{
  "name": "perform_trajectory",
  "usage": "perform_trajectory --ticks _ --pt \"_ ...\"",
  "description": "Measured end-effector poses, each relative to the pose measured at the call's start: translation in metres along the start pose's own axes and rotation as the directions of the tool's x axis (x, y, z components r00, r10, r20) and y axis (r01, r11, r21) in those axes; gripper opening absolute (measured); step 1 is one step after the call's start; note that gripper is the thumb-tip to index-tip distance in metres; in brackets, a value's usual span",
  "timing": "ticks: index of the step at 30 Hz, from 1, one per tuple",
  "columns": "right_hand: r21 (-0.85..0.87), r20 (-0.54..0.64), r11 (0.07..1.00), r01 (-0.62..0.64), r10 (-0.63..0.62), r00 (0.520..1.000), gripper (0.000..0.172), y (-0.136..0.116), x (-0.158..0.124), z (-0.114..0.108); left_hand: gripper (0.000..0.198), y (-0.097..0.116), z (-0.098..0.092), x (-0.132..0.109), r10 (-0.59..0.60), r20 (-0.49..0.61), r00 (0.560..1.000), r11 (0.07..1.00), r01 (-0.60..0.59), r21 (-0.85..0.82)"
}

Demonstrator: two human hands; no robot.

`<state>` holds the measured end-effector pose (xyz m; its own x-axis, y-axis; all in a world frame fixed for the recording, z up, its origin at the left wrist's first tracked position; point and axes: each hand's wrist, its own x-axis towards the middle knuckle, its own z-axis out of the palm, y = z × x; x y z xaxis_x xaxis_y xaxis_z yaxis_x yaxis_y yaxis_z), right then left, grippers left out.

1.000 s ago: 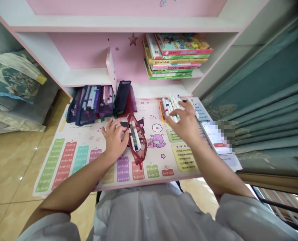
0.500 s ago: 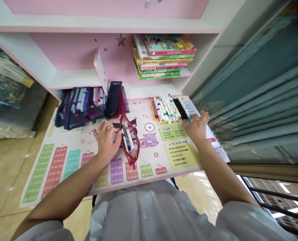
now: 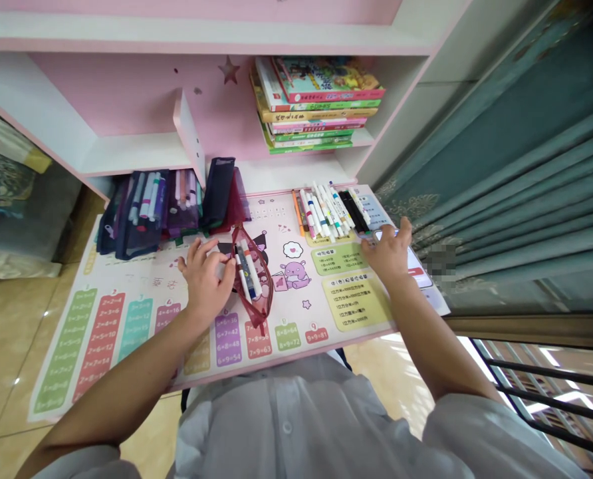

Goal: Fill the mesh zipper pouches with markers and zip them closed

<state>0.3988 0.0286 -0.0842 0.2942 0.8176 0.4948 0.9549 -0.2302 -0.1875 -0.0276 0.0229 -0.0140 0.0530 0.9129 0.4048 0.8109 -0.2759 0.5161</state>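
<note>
My left hand (image 3: 204, 283) rests on the printed multiplication mat (image 3: 141, 283), just beside the red mesh pouch (image 3: 251, 283). Its fingers (image 3: 195, 251) are curled and slightly spread, and the thumb side meets the pouch's left edge; I cannot tell whether they are gripping it. The pouch lies flat and open near the mat's centre, with white markers (image 3: 245, 271) visible inside.

My right hand (image 3: 389, 256) sits near the mat's right edge. Its fingers (image 3: 403, 229) are apart and extend over a smartphone (image 3: 413, 263), whose lit screen shows a red panel. A row of markers (image 3: 329, 213) lies on the mat, near this hand but not touching it.

Legible mat entries include "6×7=42", "7×9=63", "8×8=64" and "9×9=81". Dark mesh pencil cases (image 3: 139, 216) stand at the mat's far left, below a stack of books (image 3: 316, 103) on the shelf (image 3: 127, 153).
</note>
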Motion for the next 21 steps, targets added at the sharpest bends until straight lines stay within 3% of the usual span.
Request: perform_trajectory --ticks 11,21 --pt "-0.110 0.012 0.993 0.045 -0.044 0.999 0.041 -0.012 0.009 -0.004 0.018 0.000 0.000 -0.001 -0.003 0.009 1.000 1.000 0.003 0.007" --pt "-0.107 0.011 0.994 -0.024 0.025 1.000 0.033 -0.022 0.010 -0.004 0.017 -0.001 0.001 -0.002 0.005 -0.001 1.000 1.000 -0.005 0.011"
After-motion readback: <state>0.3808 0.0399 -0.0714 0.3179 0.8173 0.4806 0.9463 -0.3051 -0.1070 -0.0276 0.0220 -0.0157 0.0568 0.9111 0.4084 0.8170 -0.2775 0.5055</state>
